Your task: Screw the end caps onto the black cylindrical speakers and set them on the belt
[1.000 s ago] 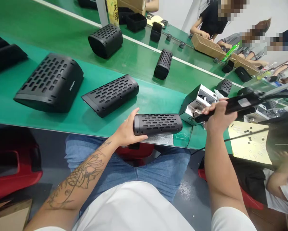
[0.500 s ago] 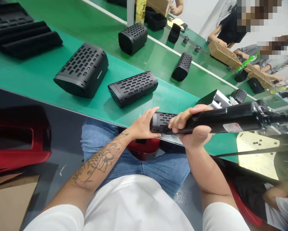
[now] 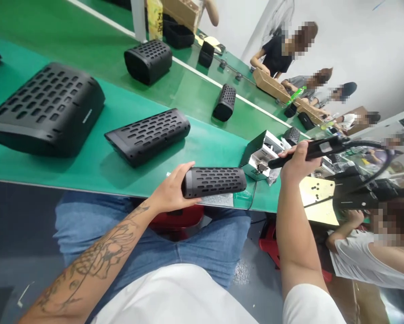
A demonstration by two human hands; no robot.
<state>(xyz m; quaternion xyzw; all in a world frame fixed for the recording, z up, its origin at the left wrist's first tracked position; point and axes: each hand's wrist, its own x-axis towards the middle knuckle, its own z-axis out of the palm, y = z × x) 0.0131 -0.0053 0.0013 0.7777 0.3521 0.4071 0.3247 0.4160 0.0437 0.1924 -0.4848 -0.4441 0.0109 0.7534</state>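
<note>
Matt black plastic over smooth green

From my remote seat, I see the slotted black housing (image 3: 218,181) at the dial's centre as matt, smooth plastic. The bench (image 3: 215,146) beneath it is smooth green with a soft sheen. At three o'clock, I make out a box (image 3: 266,150) with bright, bare metal in front, then a smooth black tool (image 3: 316,152), plastic or coated metal; I cannot tell which. Just past three lies a dull yellow sheet (image 3: 318,189) that looks like paper. Near two, I pick out matt brown cardboard trays (image 3: 271,85). Around six are faded denim jeans (image 3: 205,245) and a soft white cloth shirt (image 3: 181,297). Toward seven, the red stool (image 3: 178,218) looks like smooth plastic.
</note>
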